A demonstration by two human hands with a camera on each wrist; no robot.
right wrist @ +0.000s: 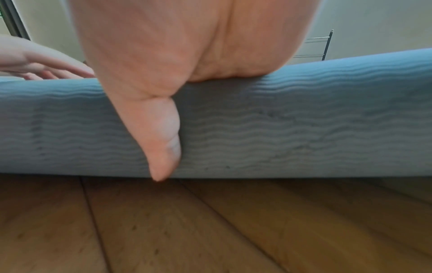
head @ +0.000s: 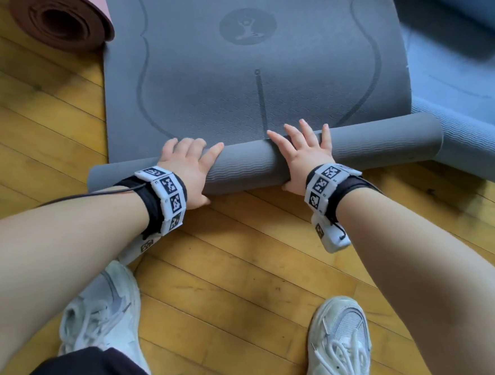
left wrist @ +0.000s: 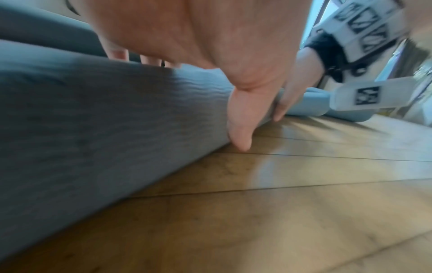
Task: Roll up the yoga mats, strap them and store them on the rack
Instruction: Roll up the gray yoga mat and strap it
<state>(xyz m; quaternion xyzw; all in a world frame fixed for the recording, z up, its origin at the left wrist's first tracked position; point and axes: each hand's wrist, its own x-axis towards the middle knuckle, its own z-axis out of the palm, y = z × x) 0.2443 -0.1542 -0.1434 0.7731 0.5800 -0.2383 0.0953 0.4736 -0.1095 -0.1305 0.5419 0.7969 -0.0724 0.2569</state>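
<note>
A grey yoga mat (head: 233, 85) lies flat on the wooden floor, its near end wound into a roll (head: 253, 163). My left hand (head: 190, 165) lies over the left half of the roll, fingers draped across the top and thumb (left wrist: 240, 120) down its near side. My right hand (head: 305, 151) presses the middle with spread, straight fingers, and its thumb (right wrist: 154, 129) runs down the wavy-textured roll (right wrist: 280, 129) to the floor. Both palms rest on the roll (left wrist: 93, 120). A strap is nowhere in view.
A rolled pink and brown mat (head: 64, 21) lies at the far left. A light blue mat (head: 463, 107) spreads on the right, touching the roll's right end. My white shoes (head: 102, 308) (head: 339, 342) stand behind the roll. A metal rack (right wrist: 318, 46) stands by the far wall.
</note>
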